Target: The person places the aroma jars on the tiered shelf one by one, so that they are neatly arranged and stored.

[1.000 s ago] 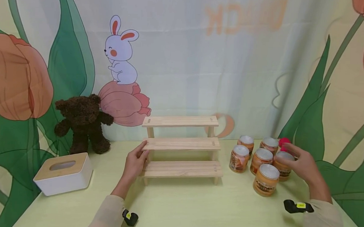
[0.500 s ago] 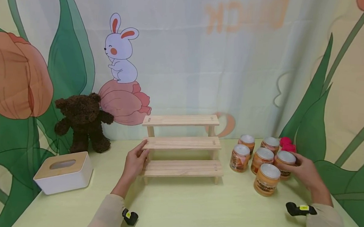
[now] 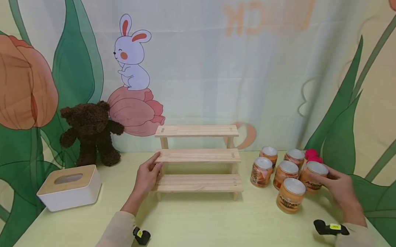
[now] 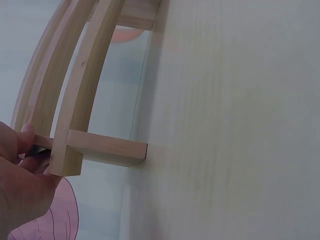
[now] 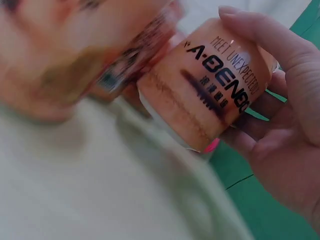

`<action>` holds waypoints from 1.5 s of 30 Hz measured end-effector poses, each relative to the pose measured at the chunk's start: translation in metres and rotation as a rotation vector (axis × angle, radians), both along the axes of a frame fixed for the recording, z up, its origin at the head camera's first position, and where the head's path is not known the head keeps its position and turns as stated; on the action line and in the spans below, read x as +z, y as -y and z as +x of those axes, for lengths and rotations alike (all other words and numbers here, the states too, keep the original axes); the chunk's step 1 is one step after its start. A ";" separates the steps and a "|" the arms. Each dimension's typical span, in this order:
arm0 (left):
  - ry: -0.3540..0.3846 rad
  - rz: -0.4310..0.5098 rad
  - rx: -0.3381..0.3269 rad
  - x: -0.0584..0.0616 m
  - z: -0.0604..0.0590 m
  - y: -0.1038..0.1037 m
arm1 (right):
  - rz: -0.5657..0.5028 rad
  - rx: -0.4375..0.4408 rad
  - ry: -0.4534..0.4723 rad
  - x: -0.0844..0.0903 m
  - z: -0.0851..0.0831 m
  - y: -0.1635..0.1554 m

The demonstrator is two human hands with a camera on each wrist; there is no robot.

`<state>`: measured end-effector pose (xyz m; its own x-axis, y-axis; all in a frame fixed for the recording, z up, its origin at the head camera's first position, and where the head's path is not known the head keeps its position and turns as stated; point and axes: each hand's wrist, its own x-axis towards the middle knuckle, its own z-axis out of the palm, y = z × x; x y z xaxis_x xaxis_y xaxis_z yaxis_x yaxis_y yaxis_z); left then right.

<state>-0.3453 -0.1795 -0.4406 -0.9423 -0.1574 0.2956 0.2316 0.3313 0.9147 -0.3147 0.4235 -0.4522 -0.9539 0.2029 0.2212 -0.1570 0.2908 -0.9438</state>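
A three-step wooden rack [image 3: 198, 158] stands at the middle of the yellow-green table [image 3: 200, 226]. My left hand [image 3: 146, 176] grips the rack's left end at the middle step; the left wrist view shows its fingers [image 4: 22, 165] wrapped round the side post [image 4: 102, 150]. Right of the rack stand several orange cans with silver lids [image 3: 272, 169]. My right hand [image 3: 339, 186] holds the rightmost orange can [image 3: 312, 176], tilted and lifted a little off the table. The right wrist view shows the held can [image 5: 212, 87] with thumb and fingers round it.
A brown teddy bear [image 3: 90, 133] sits at the back left, with a white tissue box with a wooden lid [image 3: 69, 187] in front of it. A red object [image 3: 312, 155] lies behind the cans. A printed curtain hangs close behind the table.
My right hand came down from above the cans, closed round the rightmost can, then tilted and lifted it slightly to the right. The left hand stayed on the rack.
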 end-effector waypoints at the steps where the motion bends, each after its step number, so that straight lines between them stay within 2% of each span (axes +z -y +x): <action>1: 0.000 0.001 0.000 0.000 0.000 0.000 | -0.071 0.015 -0.027 0.004 0.001 -0.002; 5: 0.005 -0.001 0.001 0.000 0.000 0.000 | -0.241 0.058 -0.096 0.026 0.009 -0.004; 11: 0.010 -0.002 0.006 -0.001 0.000 0.000 | -0.130 0.047 -0.060 0.068 0.022 0.011; 13: 0.009 -0.004 0.006 -0.001 0.000 0.000 | -0.112 0.078 -0.065 0.078 0.023 0.021; 16: 0.003 -0.005 0.006 -0.001 -0.001 0.000 | -0.142 0.170 -0.119 0.087 0.020 0.043; 19: -0.001 -0.006 0.006 -0.001 -0.002 0.000 | -0.194 0.268 -0.169 0.091 0.014 0.068; 25: 0.002 -0.016 0.006 0.000 -0.002 0.001 | -0.135 0.384 -0.154 0.093 0.010 0.114; 30: -0.002 -0.020 -0.002 0.000 0.000 0.001 | -0.046 0.409 -0.098 0.095 0.007 0.148; 35: -0.001 0.014 -0.002 0.001 -0.001 0.000 | 0.020 0.432 -0.053 0.096 0.007 0.176; 41: -0.010 0.020 0.005 0.001 -0.002 0.000 | -0.034 0.508 -0.080 0.093 0.007 0.199; 45: -0.009 0.022 -0.008 -0.001 -0.002 0.001 | -0.056 0.533 -0.062 0.086 0.007 0.212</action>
<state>-0.3474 -0.1801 -0.4411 -0.9406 -0.1567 0.3011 0.2427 0.3094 0.9194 -0.3076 0.2111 -0.3658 -0.9133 -0.2923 0.2834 -0.3253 0.1052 -0.9397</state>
